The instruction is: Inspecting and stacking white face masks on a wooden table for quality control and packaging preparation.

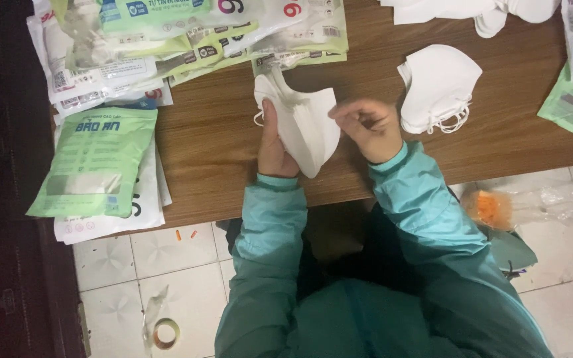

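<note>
Both hands, left [274, 142] and right [368, 127], grip one white mask [306, 129] over the bench [213, 142]; more masks [438, 89] lie loose at right, packets [97, 162] piled at left, so work looks midway

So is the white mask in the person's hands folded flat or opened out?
Folded flat. The white mask shows as one flat, pointed panel, with the left hand behind it and the right hand pinching its edge.

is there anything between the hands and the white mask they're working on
Nothing visible does. The left hand already grips the white mask from its left side, and the right hand pinches its right edge. The mask stack lies apart to the right.
</note>
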